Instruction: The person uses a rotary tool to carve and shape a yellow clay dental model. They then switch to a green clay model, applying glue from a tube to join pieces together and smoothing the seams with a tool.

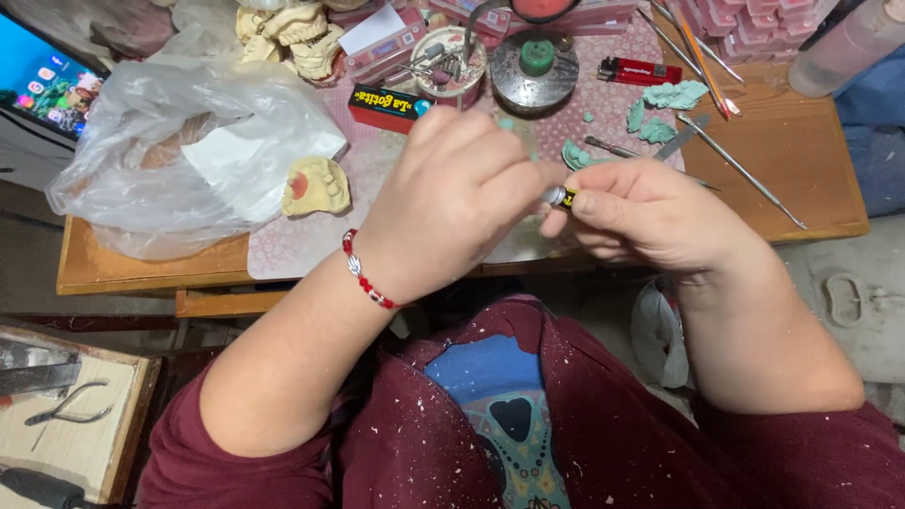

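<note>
Glue tube, one; lighter, one; plastic bag, one, on bench.
Small glue tube pinched in right hand, meeting clenched left hand above bench edge.

A dental technician's workbench: plaster jaw casts, a denture model and metal carving tools crowd the wooden table.

The small tube pinched in the hands looks like glossy metal with a yellow and black wrap. The surface is bare matt wood under a patterned mat. The plastic bag is thin, crinkled, shiny. The steel tools gleam smooth; the dental cast looks chalky.
</note>
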